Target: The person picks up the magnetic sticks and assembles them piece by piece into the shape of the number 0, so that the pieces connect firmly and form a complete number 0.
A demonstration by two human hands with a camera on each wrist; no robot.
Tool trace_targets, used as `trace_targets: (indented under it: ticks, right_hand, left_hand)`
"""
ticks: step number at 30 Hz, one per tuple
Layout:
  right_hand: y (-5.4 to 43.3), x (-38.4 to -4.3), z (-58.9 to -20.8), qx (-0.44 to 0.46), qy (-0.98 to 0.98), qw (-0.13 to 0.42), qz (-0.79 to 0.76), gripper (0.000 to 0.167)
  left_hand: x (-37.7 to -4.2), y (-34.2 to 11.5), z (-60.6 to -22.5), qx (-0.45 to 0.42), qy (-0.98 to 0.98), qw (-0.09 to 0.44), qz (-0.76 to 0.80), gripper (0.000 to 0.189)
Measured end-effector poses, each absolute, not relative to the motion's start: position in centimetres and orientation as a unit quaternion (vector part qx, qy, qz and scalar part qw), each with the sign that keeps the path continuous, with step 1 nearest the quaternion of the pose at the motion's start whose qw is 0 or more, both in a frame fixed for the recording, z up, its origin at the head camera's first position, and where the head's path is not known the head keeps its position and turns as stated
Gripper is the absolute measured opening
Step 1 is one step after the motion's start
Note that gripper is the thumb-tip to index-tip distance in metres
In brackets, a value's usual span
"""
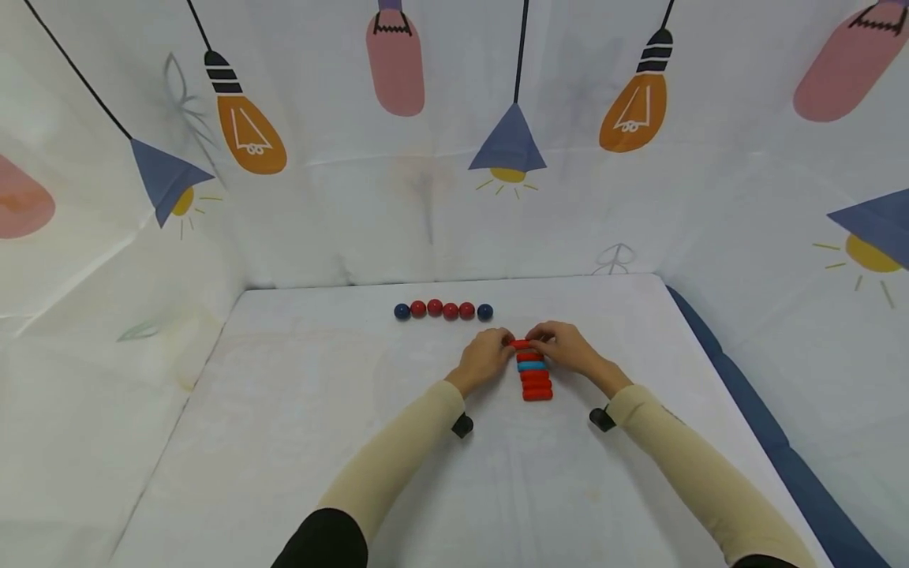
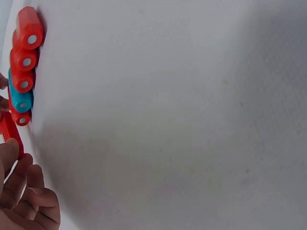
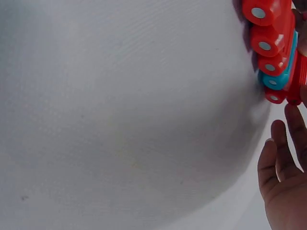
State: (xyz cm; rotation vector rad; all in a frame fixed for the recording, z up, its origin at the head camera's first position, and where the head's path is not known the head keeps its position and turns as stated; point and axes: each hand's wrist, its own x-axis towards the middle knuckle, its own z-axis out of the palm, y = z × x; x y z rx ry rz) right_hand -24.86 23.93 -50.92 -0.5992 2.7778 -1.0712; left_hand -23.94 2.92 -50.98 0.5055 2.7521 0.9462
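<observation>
My left hand [image 1: 488, 355] pinches one end of a red rod [image 2: 11, 132] between thumb and fingers; its other fingers are curled. At the rod's other end, my right hand [image 1: 564, 347] holds it with thumb and fingertips, the remaining fingers fairly straight in the right wrist view. This rod lies at the far end of a row of short rods side by side on the table. The row has several red rods [image 1: 536, 394] and one blue rod [image 1: 531, 366] among them. Round silvery discs show on the rod ends in both wrist views.
Behind my hands, a line of small balls lies on the white table [image 1: 319, 434]: several red balls [image 1: 450, 312] with a dark blue ball [image 1: 402, 312] at the left end and another at the right. White printed sheets hang around the table. Dark blue padding [image 1: 753, 394] runs along its right edge.
</observation>
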Motion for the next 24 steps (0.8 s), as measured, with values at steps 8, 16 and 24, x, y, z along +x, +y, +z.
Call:
trace_targets:
  ticks: [8,16,24]
  right_hand:
    - [22.7,-24.8,-50.1,-0.188,0.91,0.041,-0.367,0.02]
    - [21.3,-24.5,-49.3,-0.172,0.899,0.067,-0.396,0.02]
    - [19.9,-24.7,-48.7,-0.138,0.884,0.112,-0.433,0.018]
  left_hand:
    - [-23.7,1.8,-51.0,0.154,0.913,0.058,0.373,0.027]
    - [-23.0,0.8,-51.2,0.123,0.902,0.02,0.413,0.028]
    - [-22.1,-0.5,-50.9,0.112,0.894,-0.008,0.434,0.027]
